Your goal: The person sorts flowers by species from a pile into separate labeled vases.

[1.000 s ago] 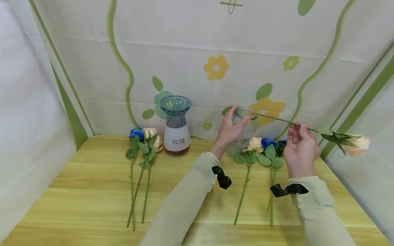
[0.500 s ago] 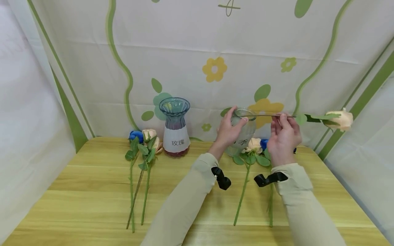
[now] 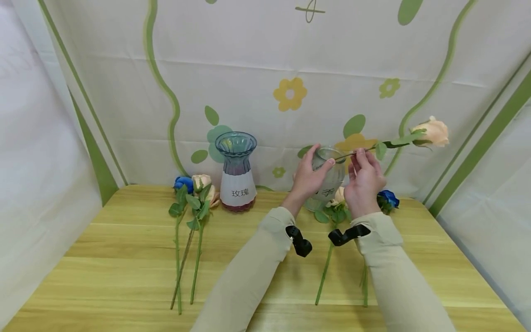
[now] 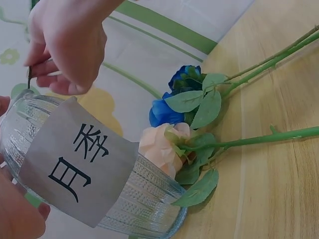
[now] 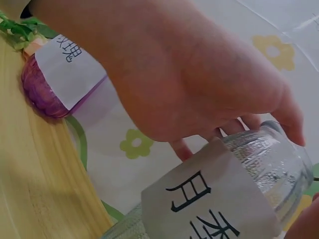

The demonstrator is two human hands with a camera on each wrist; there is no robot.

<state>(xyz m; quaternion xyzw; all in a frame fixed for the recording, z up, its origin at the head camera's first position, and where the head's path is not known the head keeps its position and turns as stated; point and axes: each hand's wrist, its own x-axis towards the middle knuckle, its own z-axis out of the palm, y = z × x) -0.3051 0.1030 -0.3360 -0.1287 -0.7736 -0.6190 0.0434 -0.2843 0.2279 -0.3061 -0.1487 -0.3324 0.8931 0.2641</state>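
Note:
My left hand [image 3: 308, 180] grips the clear glass vase [image 4: 149, 199] near its rim, thumb on one side and fingers on the other. A paper label [image 4: 82, 159] with black characters wraps this vase. My right hand [image 3: 366, 183] pinches the stem of a peach rose [image 3: 432, 131] just right of the vase mouth. The stem's lower end reaches the mouth, and the bloom points up and right. Beside the vase base lie another peach rose [image 4: 162, 149] and blue roses [image 4: 169, 107], partly hidden by my right hand in the head view.
A blue-to-purple glass vase [image 3: 237, 159] with a white label stands left of my hands. Peach roses [image 3: 202, 180] and a blue rose [image 3: 183, 184] lie left of it, stems toward the front of the wooden table [image 3: 120, 258]. A printed cloth [image 3: 244, 87] hangs behind.
My right hand has moved left toward the vase with the peach rose. The bloom has swung upward and the stem now slopes down into the mouth. My left hand has stayed on the vase.

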